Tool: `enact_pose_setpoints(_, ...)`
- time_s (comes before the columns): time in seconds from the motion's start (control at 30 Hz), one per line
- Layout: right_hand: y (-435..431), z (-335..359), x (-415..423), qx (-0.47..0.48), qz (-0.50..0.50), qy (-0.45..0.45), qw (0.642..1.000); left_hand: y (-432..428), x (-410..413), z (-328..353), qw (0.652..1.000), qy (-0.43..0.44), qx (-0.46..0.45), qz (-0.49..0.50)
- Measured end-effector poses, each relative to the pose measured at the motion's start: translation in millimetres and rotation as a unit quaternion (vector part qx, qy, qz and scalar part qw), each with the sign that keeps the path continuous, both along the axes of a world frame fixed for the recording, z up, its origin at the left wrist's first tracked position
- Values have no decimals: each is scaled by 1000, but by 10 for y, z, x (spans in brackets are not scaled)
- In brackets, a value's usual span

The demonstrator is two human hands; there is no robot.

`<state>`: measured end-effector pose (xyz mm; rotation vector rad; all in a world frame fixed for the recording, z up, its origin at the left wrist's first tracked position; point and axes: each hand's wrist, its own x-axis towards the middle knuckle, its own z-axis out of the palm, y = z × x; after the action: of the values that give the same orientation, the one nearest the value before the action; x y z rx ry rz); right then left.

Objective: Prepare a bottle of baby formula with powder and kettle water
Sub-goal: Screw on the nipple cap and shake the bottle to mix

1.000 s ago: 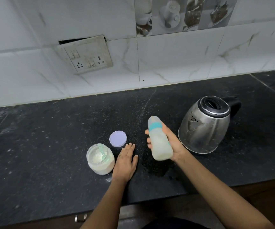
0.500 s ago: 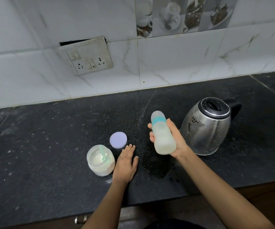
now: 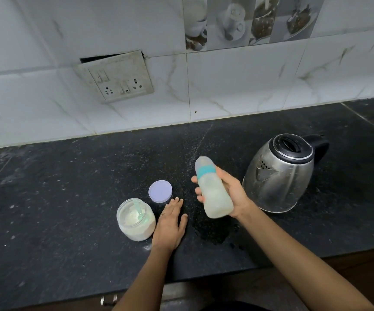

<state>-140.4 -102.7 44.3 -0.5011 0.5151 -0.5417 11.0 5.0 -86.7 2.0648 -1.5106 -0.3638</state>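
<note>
Bottle (image 3: 214, 194): closed, with a teal collar and cloudy white liquid inside. It is held tilted above the desk (image 3: 69, 198), its top leaning away and to the left, between the lid and the kettle.
Right grip (image 3: 233, 194): fingers and thumb are curled round the bottle's body.
Left grip (image 3: 170, 223): spread flat, palm down on the desk with fingers straight. It lies just right of the powder jar, fingertips near the lid, and a ring (image 3: 163, 214) shows on one finger.
Powder jar (image 3: 136, 218): upright and open, holding white powder and a pale green scoop (image 3: 139, 212).
Lid (image 3: 160, 191): lilac, lying flat just behind the jar. Contact with the jar cannot be told.
Kettle (image 3: 278, 176): steel, with its black top shut and its handle to the far right. It stands close beside the right grip, which overlaps its lower left edge in this view.
Wet patch (image 3: 215, 230): a dark stain on the speckled black desk, below the bottle.
Wall: white marbled tiles. A socket plate (image 3: 116, 77) hangs askew with a dark gap above it, and picture tiles (image 3: 249, 19) show cups.
Drawer handle (image 3: 108, 299): metal, under the desk's front edge.
</note>
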Motion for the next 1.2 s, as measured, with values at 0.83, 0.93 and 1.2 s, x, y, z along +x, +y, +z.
enact_pose_setpoints(0.83, -95, 70, -53, 208, -148, -59, 965, 21, -21, 33, 1000, 3, 10, 8)
enact_pose_setpoints(0.93, -79, 75, -160, 139, -77, -23, 987, 15, -26, 33, 1000, 3, 10, 6)
enact_pose_setpoints(1.2, 2, -103, -158, 73, -26, -100, 992, 5, -24, 37, 1000, 4, 15, 6)
